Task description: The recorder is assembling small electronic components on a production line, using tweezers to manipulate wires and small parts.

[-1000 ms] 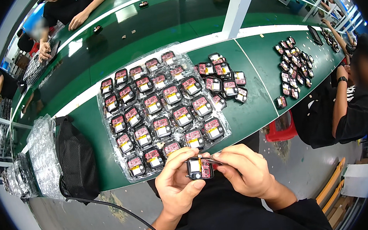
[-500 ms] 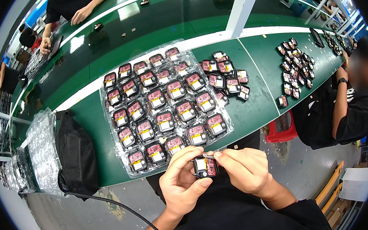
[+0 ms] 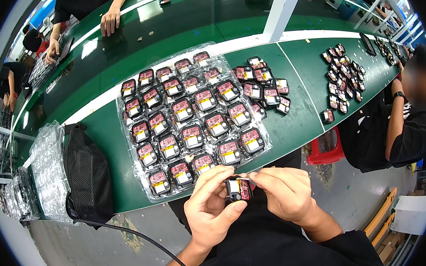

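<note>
My left hand (image 3: 210, 214) is closed around the edges of a small black device housing (image 3: 238, 190), holding it in front of my body. Inside the housing are a red circuit board, a white block and a strip of yellow tape. My right hand (image 3: 285, 193) pinches a thin metal tool (image 3: 241, 176), possibly tweezers, whose end lies along the housing's upper edge. Its exact tip is too small to make out. Just beyond my hands, a clear plastic tray (image 3: 129, 139) carries rows of similar housings on the green table (image 3: 122, 190).
Right of the tray lies a loose pile of housings (image 3: 271, 96); another pile (image 3: 341, 78) sits farther right near a seated co-worker (image 3: 397, 123). A black mesh bag (image 3: 87, 173) and stacked clear trays (image 3: 50, 166) stand left. A post (image 3: 283, 10) rises before the conveyor (image 3: 179, 25).
The housing in my left hand has tilted slightly, and the tool has shifted a little along its upper edge. Across the conveyor, a co-worker's hand has moved right; pieces on the belt have slid left.
</note>
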`<act>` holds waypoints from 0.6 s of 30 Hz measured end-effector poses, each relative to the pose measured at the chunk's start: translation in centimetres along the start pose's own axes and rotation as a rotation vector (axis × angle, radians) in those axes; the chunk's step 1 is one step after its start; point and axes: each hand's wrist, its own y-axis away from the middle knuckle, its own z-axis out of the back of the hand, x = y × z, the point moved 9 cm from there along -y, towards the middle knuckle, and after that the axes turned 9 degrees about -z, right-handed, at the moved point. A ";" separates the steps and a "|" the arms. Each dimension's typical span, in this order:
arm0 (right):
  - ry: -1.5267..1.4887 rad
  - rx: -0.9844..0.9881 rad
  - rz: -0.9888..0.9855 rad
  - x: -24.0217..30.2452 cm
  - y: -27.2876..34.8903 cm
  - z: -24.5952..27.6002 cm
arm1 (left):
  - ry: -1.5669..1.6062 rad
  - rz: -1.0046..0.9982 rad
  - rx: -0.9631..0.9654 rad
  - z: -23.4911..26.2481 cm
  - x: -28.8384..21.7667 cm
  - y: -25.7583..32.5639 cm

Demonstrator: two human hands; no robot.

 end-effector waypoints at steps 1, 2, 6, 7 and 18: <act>0.008 -0.014 0.009 0.2 0.1 0.1 | -0.004 0.000 0.000 0.1 0.0 0.0; 0.017 -0.028 0.017 0.3 0.1 0.2 | -0.005 0.001 -0.001 0.0 -0.1 0.0; 0.041 -0.018 0.018 0.4 0.3 0.3 | -0.022 0.017 -0.006 0.0 -0.1 0.1; 0.053 -0.006 0.010 0.4 0.3 0.3 | -0.030 0.026 -0.015 0.1 0.0 0.2; -0.009 -0.027 0.003 -0.2 0.5 -0.1 | -0.023 0.050 -0.014 -0.1 0.2 0.1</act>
